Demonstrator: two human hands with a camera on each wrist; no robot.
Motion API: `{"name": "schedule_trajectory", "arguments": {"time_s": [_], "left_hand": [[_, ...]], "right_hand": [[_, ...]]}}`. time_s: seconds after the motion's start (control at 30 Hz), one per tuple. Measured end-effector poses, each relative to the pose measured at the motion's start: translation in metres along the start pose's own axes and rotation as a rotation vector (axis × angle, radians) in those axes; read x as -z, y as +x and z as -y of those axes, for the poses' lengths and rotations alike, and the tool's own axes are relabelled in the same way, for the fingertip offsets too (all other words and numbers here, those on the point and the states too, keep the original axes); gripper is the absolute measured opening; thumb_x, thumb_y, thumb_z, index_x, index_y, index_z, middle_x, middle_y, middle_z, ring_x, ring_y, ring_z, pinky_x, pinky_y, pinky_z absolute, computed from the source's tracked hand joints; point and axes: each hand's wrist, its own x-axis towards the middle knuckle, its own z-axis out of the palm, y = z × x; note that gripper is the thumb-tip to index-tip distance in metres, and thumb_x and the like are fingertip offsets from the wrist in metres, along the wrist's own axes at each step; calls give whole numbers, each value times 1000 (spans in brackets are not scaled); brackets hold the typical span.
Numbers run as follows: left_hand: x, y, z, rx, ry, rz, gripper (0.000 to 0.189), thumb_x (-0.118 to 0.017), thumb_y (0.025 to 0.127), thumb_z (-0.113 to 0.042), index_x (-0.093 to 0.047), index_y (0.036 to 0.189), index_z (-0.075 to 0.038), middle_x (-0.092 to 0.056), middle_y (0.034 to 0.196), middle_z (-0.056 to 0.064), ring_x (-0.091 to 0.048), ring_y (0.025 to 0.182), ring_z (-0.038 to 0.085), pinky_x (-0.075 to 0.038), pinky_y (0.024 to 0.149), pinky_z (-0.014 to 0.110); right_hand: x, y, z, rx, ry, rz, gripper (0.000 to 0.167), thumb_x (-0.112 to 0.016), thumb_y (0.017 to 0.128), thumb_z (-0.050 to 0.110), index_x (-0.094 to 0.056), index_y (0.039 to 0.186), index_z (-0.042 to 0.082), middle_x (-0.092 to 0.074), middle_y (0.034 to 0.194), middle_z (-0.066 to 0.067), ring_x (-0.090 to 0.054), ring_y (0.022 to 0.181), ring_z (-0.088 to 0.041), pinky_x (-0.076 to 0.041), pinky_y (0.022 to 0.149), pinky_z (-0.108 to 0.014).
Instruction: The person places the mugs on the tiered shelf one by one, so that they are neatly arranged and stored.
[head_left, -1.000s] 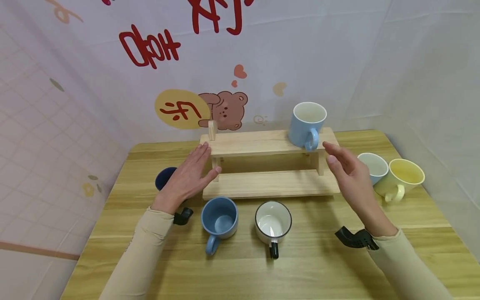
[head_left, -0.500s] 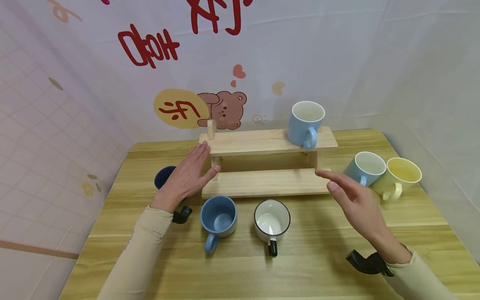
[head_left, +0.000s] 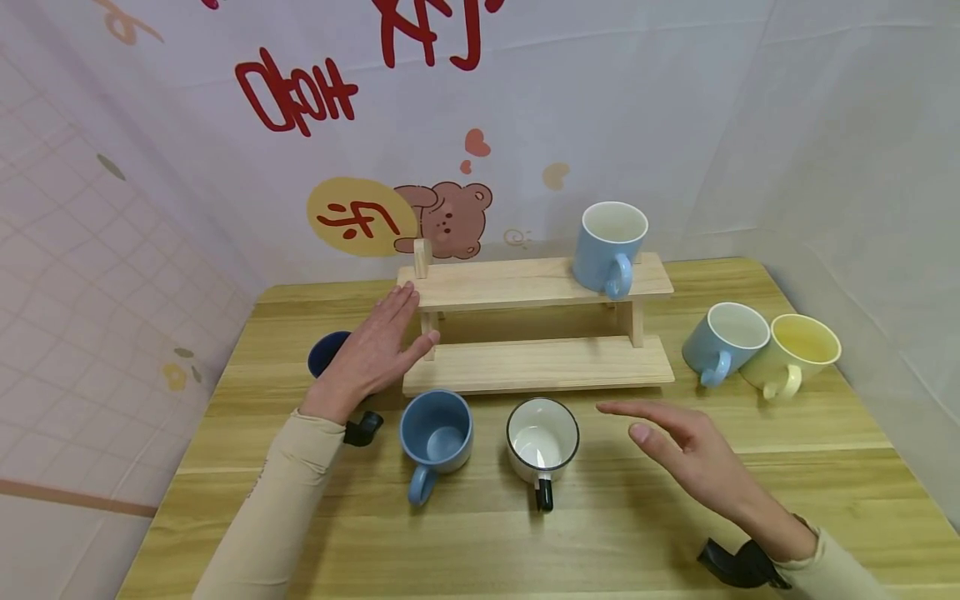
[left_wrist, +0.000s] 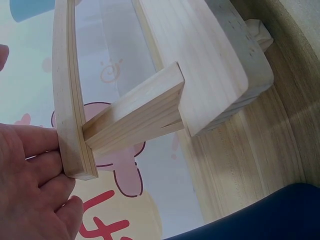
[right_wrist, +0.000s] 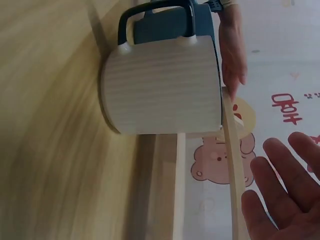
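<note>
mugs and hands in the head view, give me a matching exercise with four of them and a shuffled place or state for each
1. White mug
2. Left hand
3. Yellow mug
4. Right hand

A. Stands farthest right
B. Raised above the table, touching nothing
C. Has a black handle
D. Touches the shelf

Pairs: 1-C, 2-D, 3-A, 4-B

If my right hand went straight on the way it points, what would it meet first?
Most likely the white mug: in the head view, your right hand points roughly towards it. Its height is unclear, so it might pass over instead.
</note>
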Motion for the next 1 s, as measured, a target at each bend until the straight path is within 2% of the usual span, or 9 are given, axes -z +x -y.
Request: {"name": "schedule_trajectory", "arguments": {"time_s": [0.4,0.7,1.0], "left_hand": [[-2,-2,2,-5,-4,-5,87,-43,105,-62,-22,164,-1,-11,173,13,-6,160,27,-9,129,46],[-4,-3,2,-11,0,-11,89,-42,104,-64,-22,164,-1,-11,173,13,-7,160,28,-9,129,46],[-4,-3,2,-12,-7,-12,87,-44,105,-62,-22,163,-1,-11,173,13,-7,160,28,-9,129,46]], "right_hand": [[-16,-12,-12,85,141,181,42,-52,103,-4,-68,136,17,-70,134,2,-64,126,-16,-50,103,-24],[-29,-17,-18,89,242,274,42,-52,102,-7,-72,130,16,-73,128,0,-67,121,-17,-53,100,-28],[-44,-21,-25,101,255,359,42,-52,102,-5,-71,132,17,-72,130,-1,-66,122,-17,-52,101,-27]]}}
